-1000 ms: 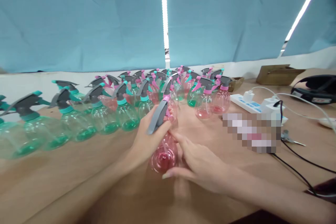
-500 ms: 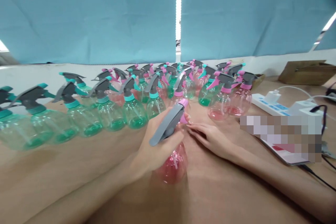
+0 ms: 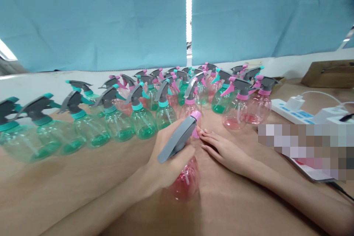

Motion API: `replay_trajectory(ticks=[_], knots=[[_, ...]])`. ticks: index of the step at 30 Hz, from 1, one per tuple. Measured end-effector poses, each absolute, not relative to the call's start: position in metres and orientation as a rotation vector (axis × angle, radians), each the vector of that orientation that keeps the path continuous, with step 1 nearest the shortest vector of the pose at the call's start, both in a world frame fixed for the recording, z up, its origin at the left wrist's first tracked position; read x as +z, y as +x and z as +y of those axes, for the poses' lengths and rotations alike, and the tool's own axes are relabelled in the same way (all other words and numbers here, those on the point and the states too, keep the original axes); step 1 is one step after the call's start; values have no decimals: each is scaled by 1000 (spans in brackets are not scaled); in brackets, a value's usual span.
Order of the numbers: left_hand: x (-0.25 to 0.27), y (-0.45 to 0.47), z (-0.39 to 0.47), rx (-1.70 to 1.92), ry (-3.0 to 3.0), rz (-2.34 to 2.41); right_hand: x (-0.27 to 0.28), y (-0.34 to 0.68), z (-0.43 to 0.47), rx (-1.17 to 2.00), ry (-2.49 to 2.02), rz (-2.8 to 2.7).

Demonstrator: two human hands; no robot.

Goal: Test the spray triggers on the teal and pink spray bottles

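Observation:
My left hand [image 3: 168, 155] is wrapped around the neck of a pink spray bottle [image 3: 184, 182] with a grey and pink trigger head. The bottle stands on the brown table [image 3: 235, 206], and its neck is hidden by my fingers. Just right of the pink trigger, my right hand [image 3: 225, 151] rests with its fingers stretched out, the tips close to the trigger and my left fingertips. Whether they touch, I cannot tell. Behind my left hand stands another pink spray bottle [image 3: 190, 108].
Green spray bottles [image 3: 120, 127] line the left side, with more green and pink ones clustered behind. Two pink bottles [image 3: 236, 114] stand at right. Beyond them are a white power strip [image 3: 287, 112] with chargers, a blurred-out device [image 3: 306, 151] and a cardboard box [image 3: 329, 73].
The view has shifted slightly, so most things sit a little lower and farther right. My left hand keeps its hold on the pink spray bottle; my right hand stays beside it.

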State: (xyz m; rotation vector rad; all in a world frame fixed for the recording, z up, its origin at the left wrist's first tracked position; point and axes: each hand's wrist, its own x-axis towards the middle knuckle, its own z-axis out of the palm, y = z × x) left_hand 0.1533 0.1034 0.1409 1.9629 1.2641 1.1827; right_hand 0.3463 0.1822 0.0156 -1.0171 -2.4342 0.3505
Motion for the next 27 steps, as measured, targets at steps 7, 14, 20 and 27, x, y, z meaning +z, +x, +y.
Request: replay_trajectory(ticks=[7, 14, 20, 27], knots=[[139, 152, 103, 1186, 1993, 1257, 17, 349, 183, 366, -1023, -2458], [139, 152, 104, 1179, 1997, 1210, 16, 352, 185, 408, -994, -2475], [139, 151, 104, 1169, 2005, 1172, 14, 354, 186, 452, -969, -2451], [135, 154, 106, 1239, 1962, 1187, 18, 354, 186, 436, -980, -2505]])
